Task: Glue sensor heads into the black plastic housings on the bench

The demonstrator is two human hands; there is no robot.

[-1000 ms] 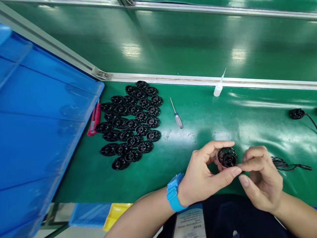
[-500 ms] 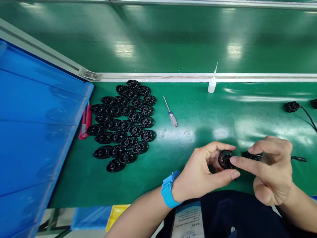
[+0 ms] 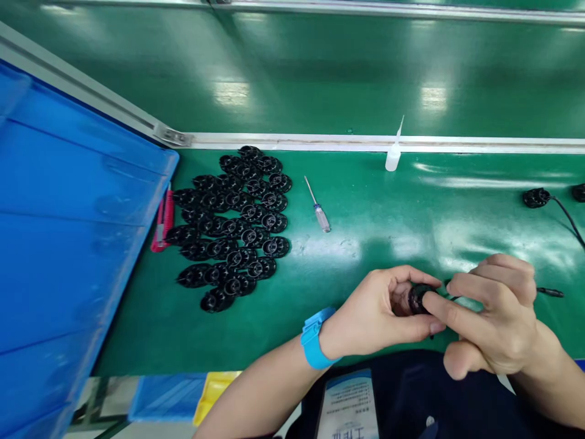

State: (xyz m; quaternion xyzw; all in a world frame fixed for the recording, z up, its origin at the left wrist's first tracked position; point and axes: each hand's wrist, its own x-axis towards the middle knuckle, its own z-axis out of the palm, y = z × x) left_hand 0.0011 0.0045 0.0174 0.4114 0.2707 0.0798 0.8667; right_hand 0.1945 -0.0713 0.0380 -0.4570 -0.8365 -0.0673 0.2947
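Both hands meet at the near edge of the bench, at about five o'clock in the view. Left hand (image 3: 379, 314), with a blue wrist strap (image 3: 315, 338), is curled with thumb and fingers closed round a small black round part (image 3: 417, 299), held just above the mat. Right hand (image 3: 496, 323) lays its forefinger on the part's face with its thumb hanging free; its other fingers bend over a thin black cable (image 3: 551, 292), and I cannot tell whether they grip it.

From the hands, a blue crate (image 3: 68, 244) walls off the whole nine o'clock side. The green mat (image 3: 365, 244) lies bare between eleven and two o'clock, up to the metal rail (image 3: 320, 142) at twelve. A pile of black discs (image 3: 233, 225) sits at ten o'clock, well apart, with a red cutter (image 3: 163, 222) between it and the crate's edge. A screwdriver (image 3: 319, 206) lies just beside the pile at eleven o'clock. A white dropper bottle (image 3: 393, 155) stands against the rail at twelve
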